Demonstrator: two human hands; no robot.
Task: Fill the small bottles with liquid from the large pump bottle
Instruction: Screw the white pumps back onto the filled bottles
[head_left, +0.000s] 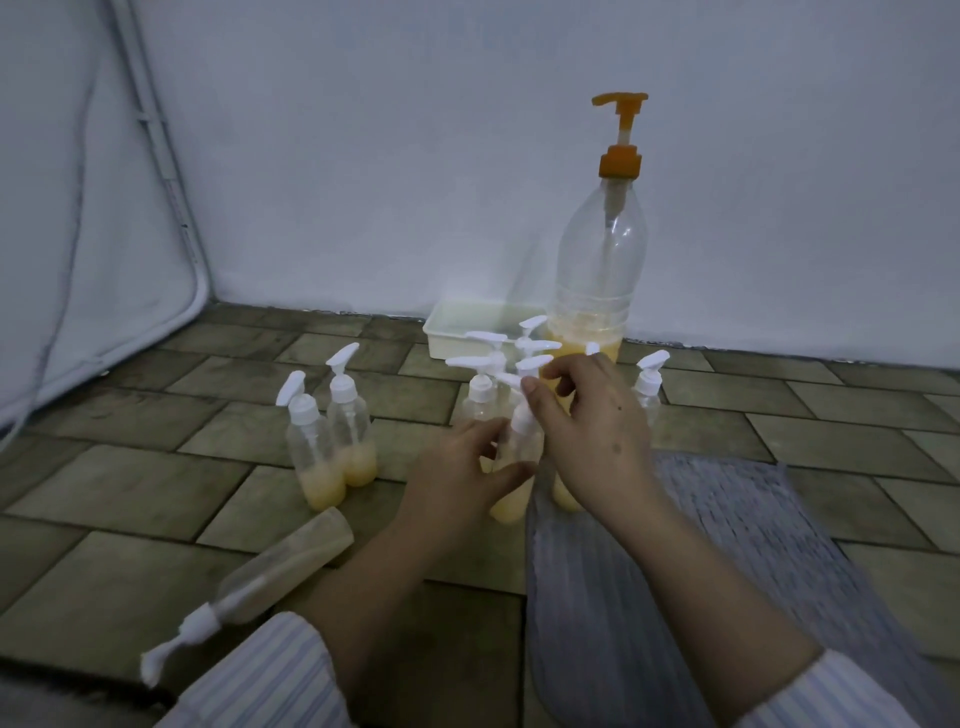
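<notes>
Nearest the camera, two striped sleeves (270, 675) frame the bottom edge, and just beyond the left one a single small bottle (280, 566) lies on its side on the tiled floor (130, 493), its white pump head pointing toward the viewer and its body looking nearly empty; past it, the left hand (457, 467) wraps its fingers (506, 475) round the body of one upright small bottle (511, 499) with yellow liquid in its base; the right hand (587, 431) is at the white pump top of that same bottle, thumb and forefinger pinching it, the other fingers loosely curled; to the left stand two more small bottles (332, 447), touching each other, each with a shallow layer of yellow liquid; behind the hands a cluster of small bottles (480, 400) crowds together, where about five white pump heads show, though the hands hide enough that the count is uncertain; one further small bottle (649, 389) stands apart to the right, and its liquid level cannot be seen; the one large pump bottle (597, 249) with an orange pump stands at the back near the wall (363, 156), its yellow liquid low; one white tray (447, 332) sits just beside it on the left; a grey ribbed cloth (701, 519) lies under the right forearm.
</notes>
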